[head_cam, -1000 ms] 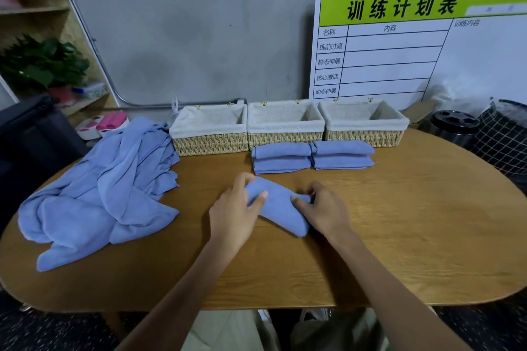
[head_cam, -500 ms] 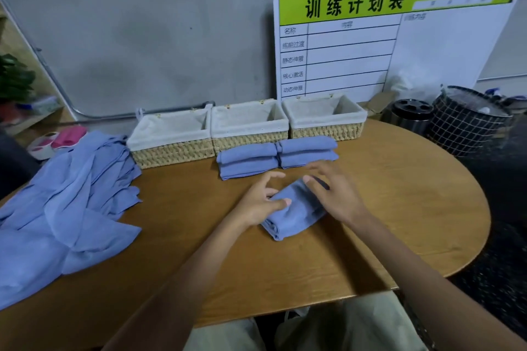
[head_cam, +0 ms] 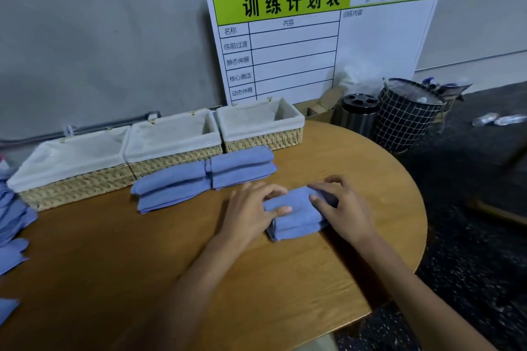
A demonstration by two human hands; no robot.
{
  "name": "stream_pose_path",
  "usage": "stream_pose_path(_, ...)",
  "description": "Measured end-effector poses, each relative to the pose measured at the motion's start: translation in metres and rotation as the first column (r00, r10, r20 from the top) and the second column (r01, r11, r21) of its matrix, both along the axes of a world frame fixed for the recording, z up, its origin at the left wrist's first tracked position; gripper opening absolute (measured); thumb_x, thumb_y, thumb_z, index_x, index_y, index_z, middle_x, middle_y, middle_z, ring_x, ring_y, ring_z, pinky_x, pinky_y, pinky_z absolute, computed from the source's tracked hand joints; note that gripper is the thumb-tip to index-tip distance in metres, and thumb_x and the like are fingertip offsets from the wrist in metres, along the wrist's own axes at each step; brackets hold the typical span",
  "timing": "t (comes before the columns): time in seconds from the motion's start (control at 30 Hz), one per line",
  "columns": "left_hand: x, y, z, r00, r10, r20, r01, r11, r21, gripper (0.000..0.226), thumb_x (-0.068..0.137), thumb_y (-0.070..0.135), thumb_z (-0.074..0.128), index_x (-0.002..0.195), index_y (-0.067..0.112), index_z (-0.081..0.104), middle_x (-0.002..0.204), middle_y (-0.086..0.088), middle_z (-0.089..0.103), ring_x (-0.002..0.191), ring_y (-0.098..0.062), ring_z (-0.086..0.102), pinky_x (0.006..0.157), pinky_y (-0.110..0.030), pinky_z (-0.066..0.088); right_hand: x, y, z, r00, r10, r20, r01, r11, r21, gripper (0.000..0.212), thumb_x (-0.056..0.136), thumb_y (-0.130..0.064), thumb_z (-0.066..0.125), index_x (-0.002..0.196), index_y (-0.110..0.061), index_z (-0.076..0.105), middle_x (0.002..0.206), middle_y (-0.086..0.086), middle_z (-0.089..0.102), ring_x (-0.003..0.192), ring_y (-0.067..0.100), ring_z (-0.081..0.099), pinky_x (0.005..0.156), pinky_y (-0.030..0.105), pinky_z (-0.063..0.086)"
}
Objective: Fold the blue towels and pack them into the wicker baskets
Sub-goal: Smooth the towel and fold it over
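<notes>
I see the folded towel (head_cam: 296, 215) lying on the table (head_cam: 142, 265) at centre right of the frame; my left hand (head_cam: 251, 212) grips its left end with curled fingers, my right hand (head_cam: 342, 208) grips its right end. Two towel stacks (head_cam: 204, 178) sit just above, touching the three baskets (head_cam: 171, 142)

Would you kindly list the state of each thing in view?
Left hand: grips folded towel.
Right hand: grips it too.
Folded towel: folded, on table.
Towel stacks: folded, unpacked.
Three baskets: empty.
Loose towels: unfolded.
</notes>
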State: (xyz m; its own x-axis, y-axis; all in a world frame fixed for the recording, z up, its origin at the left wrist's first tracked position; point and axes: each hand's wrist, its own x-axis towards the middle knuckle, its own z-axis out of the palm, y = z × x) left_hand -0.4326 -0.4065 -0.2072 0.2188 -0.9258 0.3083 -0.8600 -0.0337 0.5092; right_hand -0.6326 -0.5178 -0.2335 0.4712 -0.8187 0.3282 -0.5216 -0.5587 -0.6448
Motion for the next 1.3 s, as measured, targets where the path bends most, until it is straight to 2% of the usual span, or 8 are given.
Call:
stream_pose_path(0.2, -0.004, -0.086, 0.024, 0.923, -0.054, 0.380, 0.031, 0.997, 0.068, 0.032, 0.085, 0.052, 0.070, 0.110, 0.034, 0.061, 0.109, 0.012, 0.067, 0.106, -0.019, 0.051, 0.090, -0.041, 0.036, 0.006, -0.054, 0.007, 0.990, -0.119, 0.077, 0.115, 0.992, 0.056, 0.030, 0.092, -0.036, 0.068, 0.120, -0.027, 0.065, 0.130, 0.004, 0.044, 0.107, 0.020, 0.055, 0.087, 0.038, 0.050)
stream_pose_path(0.3, 0.003, -0.117, 0.026, 0.903, -0.048, 0.427, 0.024, 0.998, 0.063, 0.026, 0.087, 0.050, 0.069, 0.100, 0.029, 0.059, 0.103, 0.010, 0.066, 0.102, -0.019, 0.052, 0.089, -0.039, 0.037, 0.021, -0.083, 0.010, 0.978, -0.175, 0.114, 0.164, 0.982, 0.099, 0.040, 0.088, -0.034, 0.074, 0.121, -0.022, 0.056, 0.129, 0.007, 0.041, 0.100, 0.018, 0.051, 0.079, 0.033, 0.046)
stream_pose_path(0.6, 0.038, -0.176, 0.031, 0.851, -0.024, 0.524, -0.019, 0.997, 0.078, 0.023, 0.093, 0.043, 0.066, 0.086, 0.025, 0.052, 0.089, 0.006, 0.061, 0.085, -0.019, 0.055, 0.056, -0.030, 0.023, 0.072, -0.147, 0.005, 0.970, -0.178, 0.164, 0.158, 0.979, 0.128, 0.040, 0.088, -0.033, 0.073, 0.115, -0.018, 0.048, 0.118, 0.004, 0.041, 0.084, 0.021, 0.053, 0.071, 0.036, 0.047)
stream_pose_path(0.73, 0.049, -0.186, 0.033, 0.814, 0.008, 0.581, -0.066, 0.995, 0.078, 0.026, 0.093, 0.045, 0.065, 0.083, 0.025, 0.050, 0.081, 0.006, 0.060, 0.075, -0.020, 0.055, 0.058, -0.030, 0.025, 0.089, -0.162, 0.000, 0.977, -0.164, 0.136, 0.152, 0.984, 0.095, 0.038, 0.087, -0.039, 0.072, 0.111, -0.021, 0.049, 0.113, 0.003, 0.044, 0.085, 0.024, 0.056, 0.075, 0.043, 0.052)
stream_pose_path(0.9, 0.050, -0.189, 0.031, 0.825, 0.011, 0.566, -0.082, 0.992, 0.100, 0.018, 0.092, 0.030, 0.069, 0.082, 0.024, 0.055, 0.066, 0.012, 0.046, 0.073, -0.018, 0.051, 0.058, -0.030, 0.022, 0.094, -0.169, -0.006, 0.982, -0.157, 0.109, 0.151, 0.986, 0.066, 0.037, 0.085, -0.044, 0.072, 0.106, -0.025, 0.048, 0.109, 0.001, 0.044, 0.084, 0.023, 0.057, 0.074, 0.043, 0.053)
stream_pose_path(0.97, 0.049, -0.187, 0.028, 0.853, 0.002, 0.522, -0.061, 0.994, 0.095, 0.013, 0.091, 0.025, 0.069, 0.083, 0.025, 0.059, 0.071, 0.011, 0.051, 0.078, -0.019, 0.056, 0.063, -0.029, 0.027, 0.094, -0.168, -0.008, 0.981, -0.159, 0.114, 0.153, 0.987, 0.057, 0.036, 0.085, -0.045, 0.071, 0.106, -0.026, 0.049, 0.109, 0.001, 0.044, 0.084, 0.022, 0.056, 0.075, 0.043, 0.054)
stream_pose_path(1.07, 0.048, -0.180, 0.025, 0.889, -0.032, 0.458, -0.017, 0.995, 0.102, 0.009, 0.094, 0.027, 0.067, 0.086, 0.024, 0.065, 0.085, 0.008, 0.060, 0.083, -0.021, 0.059, 0.065, -0.030, 0.033, 0.093, -0.167, -0.008, 0.979, -0.165, 0.119, 0.158, 0.986, 0.060, 0.036, 0.085, -0.048, 0.070, 0.105, -0.025, 0.050, 0.107, 0.001, 0.043, 0.085, 0.022, 0.056, 0.075, 0.043, 0.053)
stream_pose_path(1.3, 0.055, -0.169, 0.025, 0.938, -0.087, 0.337, 0.039, 0.989, 0.146, 0.011, 0.095, 0.034, 0.066, 0.093, 0.027, 0.074, 0.073, 0.010, 0.059, 0.077, -0.017, 0.060, 0.066, -0.029, 0.040, 0.093, -0.168, -0.006, 0.980, -0.177, 0.093, 0.169, 0.982, 0.090, 0.035, 0.086, -0.050, 0.068, 0.106, -0.025, 0.053, 0.108, 0.002, 0.046, 0.090, 0.022, 0.054, 0.077, 0.039, 0.049)
